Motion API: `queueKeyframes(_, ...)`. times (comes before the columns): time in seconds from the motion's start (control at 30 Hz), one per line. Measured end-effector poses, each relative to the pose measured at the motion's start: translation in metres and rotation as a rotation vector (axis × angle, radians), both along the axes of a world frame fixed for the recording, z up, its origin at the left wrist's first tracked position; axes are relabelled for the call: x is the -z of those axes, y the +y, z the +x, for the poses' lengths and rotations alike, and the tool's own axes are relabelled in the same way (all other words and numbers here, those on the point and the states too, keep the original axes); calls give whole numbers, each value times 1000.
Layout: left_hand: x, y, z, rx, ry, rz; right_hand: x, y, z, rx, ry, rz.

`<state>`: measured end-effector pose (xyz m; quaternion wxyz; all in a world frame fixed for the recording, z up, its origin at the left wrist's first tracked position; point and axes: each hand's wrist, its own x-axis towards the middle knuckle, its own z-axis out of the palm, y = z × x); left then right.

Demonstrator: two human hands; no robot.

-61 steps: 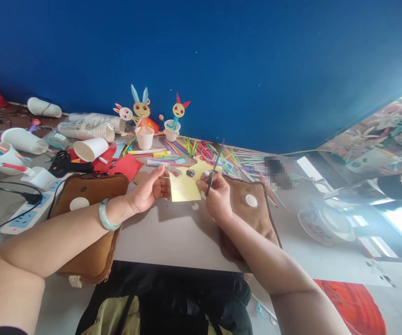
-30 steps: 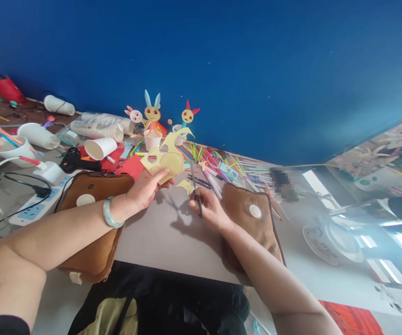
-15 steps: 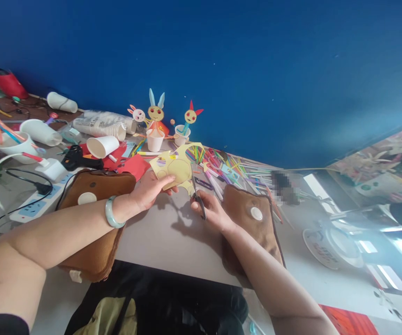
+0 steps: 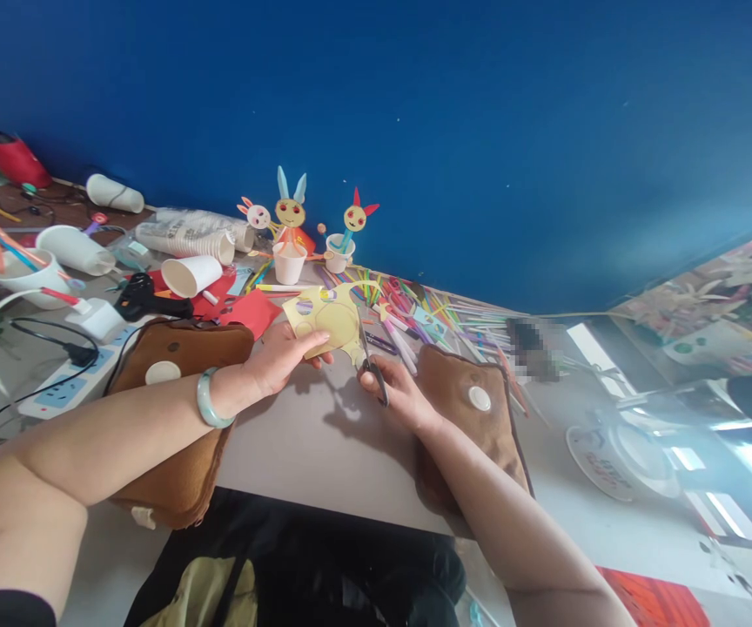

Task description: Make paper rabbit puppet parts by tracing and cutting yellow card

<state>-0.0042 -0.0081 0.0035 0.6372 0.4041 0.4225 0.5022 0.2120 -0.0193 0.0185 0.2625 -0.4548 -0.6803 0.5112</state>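
My left hand [image 4: 288,353], with a pale bangle on its wrist, pinches a sheet of yellow paper [image 4: 330,320] that has a circle drawn on it and holes cut out. A narrow strip of the paper curls away at its upper right. In my right hand [image 4: 399,392] is a pair of black-handled scissors [image 4: 378,380], its blades at the right edge of the paper. Both hands are above the table [image 4: 285,453]. Behind the paper stand paper rabbit figures, among them a blue-eared one [image 4: 291,209] and a red-eared one [image 4: 355,218], in white cups.
Brown plush cushions [image 4: 180,348] [image 4: 460,444] lie under or beside both forearms. To the left are a glue gun [image 4: 147,298], a power strip [image 4: 82,374] and several paper cups [image 4: 193,275]. Coloured sticks and pens [image 4: 441,318] spread along the blue wall [image 4: 415,131].
The yellow paper has tilted, and its curled strip at the upper right sits lower and flatter. My right hand with the scissors has shifted slightly to the right.
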Motion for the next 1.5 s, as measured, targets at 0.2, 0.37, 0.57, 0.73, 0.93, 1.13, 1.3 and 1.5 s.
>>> queueKeyframes(0.2,-1,-1,1,1,14,16,-2,0,0,-21,11,-12)
queueKeyframes(0.37,-2,-1,2,4,24,14,0,0,2,-26,22,-19)
queueKeyframes(0.57,1,-1,2,20,26,21,0,0,1,-34,44,-10)
queueKeyframes(0.73,-2,-1,2,17,35,10,-1,0,1,-29,30,-1)
queueKeyframes(0.93,-3,-2,3,-2,42,11,-1,0,1,-20,20,11)
queueKeyframes(1.13,-2,-2,3,-2,30,18,0,1,2,-22,-1,13)
queueKeyframes(1.3,-1,-1,3,6,22,-6,0,1,2,-16,11,-2)
queueKeyframes(1.5,-4,-2,3,-17,35,6,-1,1,1,-3,-3,9)
